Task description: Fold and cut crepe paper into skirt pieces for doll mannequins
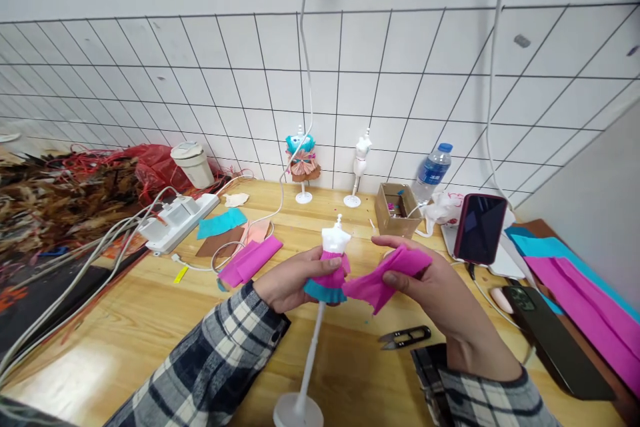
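Note:
A small white doll mannequin (336, 238) on a stand wears a pink and blue paper skirt (326, 290). My left hand (297, 275) is closed around its waist, thumb over the pink layer. The stand's pole tilts, with its round base toward me. Between the thumb and fingers of my right hand (425, 280) is a piece of pink crepe paper (387, 273). The strip reaches left to the skirt's side; whether it is joined there I cannot tell. Black thread snips (406, 337) lie on the table below my right hand.
Pink, blue and brown paper pieces (253, 259) lie at left near a power strip (180, 220). A dressed mannequin (303, 160), a bare mannequin (361, 160), a cardboard box (396, 210) and a water bottle (434, 170) stand behind. Phones (480, 228) and long paper sheets (585, 293) are at right.

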{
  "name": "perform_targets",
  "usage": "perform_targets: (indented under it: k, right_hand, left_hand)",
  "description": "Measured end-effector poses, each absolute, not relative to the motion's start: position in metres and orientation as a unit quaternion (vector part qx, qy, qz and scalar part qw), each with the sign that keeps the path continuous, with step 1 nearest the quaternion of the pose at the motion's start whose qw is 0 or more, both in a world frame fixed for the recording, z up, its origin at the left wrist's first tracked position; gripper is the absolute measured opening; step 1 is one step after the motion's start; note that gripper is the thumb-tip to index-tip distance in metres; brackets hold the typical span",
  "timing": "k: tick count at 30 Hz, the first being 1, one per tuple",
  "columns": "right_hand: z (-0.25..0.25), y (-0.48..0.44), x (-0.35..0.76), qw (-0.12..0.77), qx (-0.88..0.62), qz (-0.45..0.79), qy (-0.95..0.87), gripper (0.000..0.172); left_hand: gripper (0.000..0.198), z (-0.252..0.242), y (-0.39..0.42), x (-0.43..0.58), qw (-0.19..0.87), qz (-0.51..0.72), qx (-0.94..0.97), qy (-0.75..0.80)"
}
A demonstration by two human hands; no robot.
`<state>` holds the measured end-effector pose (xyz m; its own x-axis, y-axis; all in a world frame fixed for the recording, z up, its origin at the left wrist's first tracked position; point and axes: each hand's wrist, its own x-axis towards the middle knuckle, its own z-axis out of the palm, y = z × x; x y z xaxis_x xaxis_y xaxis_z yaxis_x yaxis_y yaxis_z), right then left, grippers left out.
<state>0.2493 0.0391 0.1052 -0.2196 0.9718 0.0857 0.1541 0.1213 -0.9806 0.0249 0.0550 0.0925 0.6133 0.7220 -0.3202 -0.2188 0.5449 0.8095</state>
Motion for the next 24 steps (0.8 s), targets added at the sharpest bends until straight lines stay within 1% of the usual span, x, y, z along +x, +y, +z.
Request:
perform_targets:
  k: [2, 5, 7, 9, 13, 15, 18, 20, 22, 24]
  right_hand:
    - [0.104, 0.037, 0.247, 0.401, -0.451, 0.506, -0.616, 0.044]
    - [0.104, 0.034, 0.242, 0.370, -0.426, 0.515, -0.645, 0.028]
    - [0.107, 0.031, 0.243, 0.357, -0.407, 0.508, -0.670, 0.021]
    - [0.111, 0.028, 0.249, 0.348, -0.403, 0.509, -0.676, 0.022]
    - [0.120, 0.025, 0.261, 0.344, -0.425, 0.521, -0.655, 0.032]
    - [0.122, 0.025, 0.261, 0.334, -0.438, 0.509, -0.662, 0.033]
    - [0.120, 0.026, 0.259, 0.324, -0.438, 0.497, -0.675, 0.030]
    - [0.116, 0.026, 0.262, 0.341, -0.429, 0.517, -0.658, 0.030]
    - [0.114, 0.025, 0.266, 0.355, -0.420, 0.555, -0.625, 0.034]
    - [0.112, 0.024, 0.268, 0.339, -0.408, 0.605, -0.594, 0.039]
  left_hand:
    - [0.036, 0.088, 0.051, 0.023, 0.836, 0.275, 0.365, 0.305]
    - [0.030, 0.088, 0.046, 0.025, 0.858, 0.267, 0.354, 0.261]
    - [0.030, 0.090, 0.046, 0.026, 0.862, 0.260, 0.353, 0.254]
    - [0.032, 0.091, 0.047, 0.025, 0.859, 0.261, 0.351, 0.266]
    - [0.028, 0.093, 0.046, 0.025, 0.846, 0.273, 0.340, 0.307]
    - [0.033, 0.093, 0.042, 0.029, 0.851, 0.261, 0.344, 0.298]
    - [0.043, 0.092, 0.037, 0.032, 0.838, 0.256, 0.371, 0.309]
    - [0.044, 0.089, 0.038, 0.029, 0.804, 0.270, 0.387, 0.363]
    - [0.047, 0.084, 0.043, 0.024, 0.770, 0.290, 0.393, 0.410]
    - [0.053, 0.075, 0.049, 0.020, 0.767, 0.309, 0.385, 0.409]
